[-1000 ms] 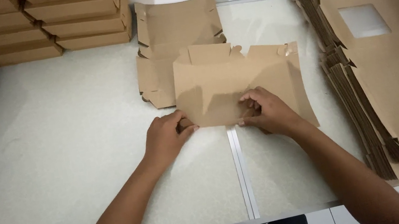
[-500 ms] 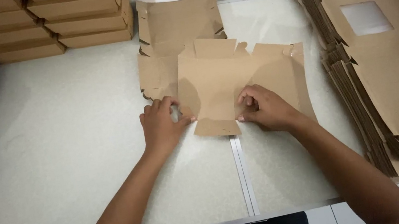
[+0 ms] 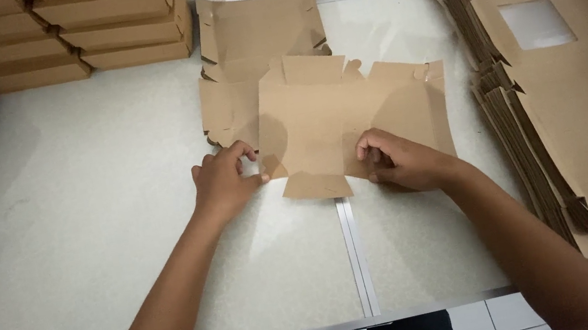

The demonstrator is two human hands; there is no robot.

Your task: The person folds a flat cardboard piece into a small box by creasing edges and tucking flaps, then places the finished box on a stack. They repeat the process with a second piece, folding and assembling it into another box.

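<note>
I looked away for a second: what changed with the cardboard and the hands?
The left hand slid out to the cardboard sheet's left edge; the sheet's front flap now shows between both hands. The right hand stayed pressed on the sheet. The side stack of flat sheets and the folded boxes stayed put.

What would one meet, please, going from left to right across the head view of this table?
Stack of folded brown boxes → left hand → flat cardboard blank being folded → right hand → pile of flat windowed box blanks.
</note>
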